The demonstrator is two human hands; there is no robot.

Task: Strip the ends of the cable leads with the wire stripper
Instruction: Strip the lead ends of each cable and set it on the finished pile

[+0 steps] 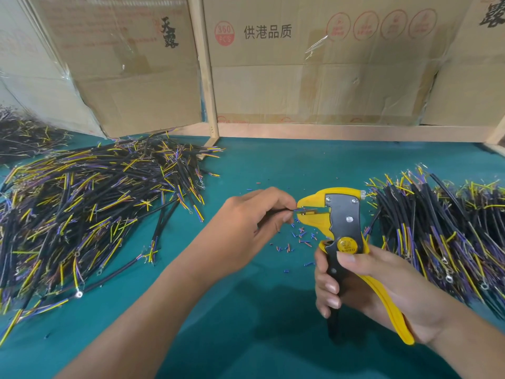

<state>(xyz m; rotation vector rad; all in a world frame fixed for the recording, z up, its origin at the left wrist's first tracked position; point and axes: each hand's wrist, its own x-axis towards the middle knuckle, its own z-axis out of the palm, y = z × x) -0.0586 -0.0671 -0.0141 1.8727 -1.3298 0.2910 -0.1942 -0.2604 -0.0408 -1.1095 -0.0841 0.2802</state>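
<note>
Left hand (247,214): bare, no glove, ring or watch; enters from the lower left of the frame.
Left forearm: bare, no sleeve in view.
Right hand (382,291): bare, no glove or ring; short, unpainted fingernails.
Right forearm: bare to the lower right frame edge.

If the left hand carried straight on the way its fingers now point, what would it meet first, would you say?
Most likely the yellow nose of the wire stripper: the left hand pinches a cable lead pointing right at it, very close.
</note>
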